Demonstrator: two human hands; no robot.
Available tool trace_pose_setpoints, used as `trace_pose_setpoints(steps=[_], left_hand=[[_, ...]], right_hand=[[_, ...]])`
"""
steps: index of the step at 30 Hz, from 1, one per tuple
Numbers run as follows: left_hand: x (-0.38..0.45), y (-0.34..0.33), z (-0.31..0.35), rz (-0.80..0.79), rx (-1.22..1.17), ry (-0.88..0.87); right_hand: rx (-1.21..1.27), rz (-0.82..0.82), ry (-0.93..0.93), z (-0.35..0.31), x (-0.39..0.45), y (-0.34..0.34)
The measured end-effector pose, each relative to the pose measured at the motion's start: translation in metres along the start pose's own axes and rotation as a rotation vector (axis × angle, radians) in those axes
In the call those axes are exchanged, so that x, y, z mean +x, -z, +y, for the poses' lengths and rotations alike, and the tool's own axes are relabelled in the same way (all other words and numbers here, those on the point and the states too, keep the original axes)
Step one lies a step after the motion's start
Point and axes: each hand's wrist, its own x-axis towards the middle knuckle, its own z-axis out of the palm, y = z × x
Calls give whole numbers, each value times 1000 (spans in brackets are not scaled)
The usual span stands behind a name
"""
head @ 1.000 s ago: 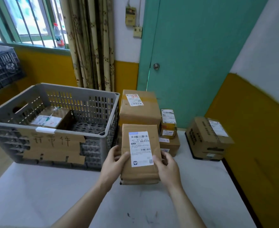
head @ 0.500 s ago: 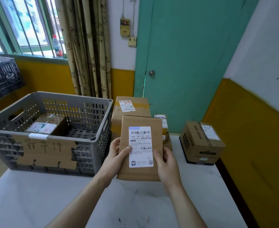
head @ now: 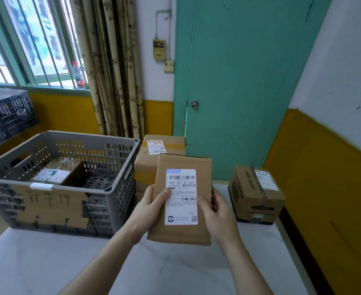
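The brown paper parcel [head: 203, 173] was held upright above the middle of the desk [head: 175, 271], with its white shipping label [head: 181, 201] facing the camera. The left hand [head: 151, 207] gripped the parcel's left edge, thumb pressed on the label. The right hand [head: 217, 211] gripped the right edge, thumb on the front face and fingers curled behind. Both hands were clamped on the parcel, one per side. Behind the parcel, at the desk's far edge, stood a large cardboard box [head: 151, 167]. A grey slotted crate [head: 120, 188] occupied the far left corner; it contained one labelled box [head: 53, 173] and bore a cardboard sign [head: 49, 207] on its near wall. A printed carton [head: 256, 194] stood at the right edge.
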Motion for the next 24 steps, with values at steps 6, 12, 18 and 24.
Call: trace_pose_setpoints(steps=[6,12,18,24], left_hand=[[-1,-23,9,49,48,-41],[0,-23,23,126,114,-60],[3,-20,29,141,238,-105],[6,5,42,195,303,-120]], right_hand=[[-95,36,44,1,9,17],[-129,102,23,-7,15,25],[-263,155,93,-17,18,16],[-270,154,17,-32,21,8]])
